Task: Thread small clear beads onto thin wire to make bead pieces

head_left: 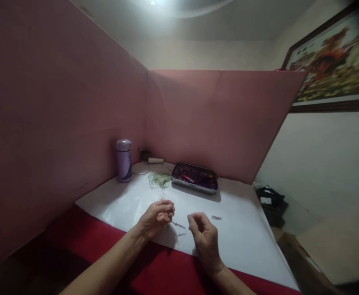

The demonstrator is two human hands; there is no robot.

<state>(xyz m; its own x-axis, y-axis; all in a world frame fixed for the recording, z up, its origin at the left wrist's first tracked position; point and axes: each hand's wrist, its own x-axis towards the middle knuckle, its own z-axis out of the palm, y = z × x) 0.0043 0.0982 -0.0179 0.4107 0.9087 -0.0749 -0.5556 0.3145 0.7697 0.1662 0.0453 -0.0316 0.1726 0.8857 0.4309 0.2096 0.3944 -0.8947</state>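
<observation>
My left hand (158,216) is raised over the near part of the white sheet (243,229), fingers curled and the tips drawn together. My right hand (206,239) is beside it to the right, thumb and forefinger pinched. Whatever either hand holds is too small or fine to make out. On the sheet between them show thin dark slivers (178,225), partly hidden by the left hand. A small silvery piece (216,217) lies just beyond my right hand. Behind my left hand are tiny clear bits (162,197) and a tangle of pale green strands (159,180).
A metal tray (194,189) with dark purple contents and a red item (188,178) stands at the back. A lilac flask (124,162) is at the left, near a pale roll (155,160) and a dark cup (145,155). Pink panels (210,119) wall the left and back.
</observation>
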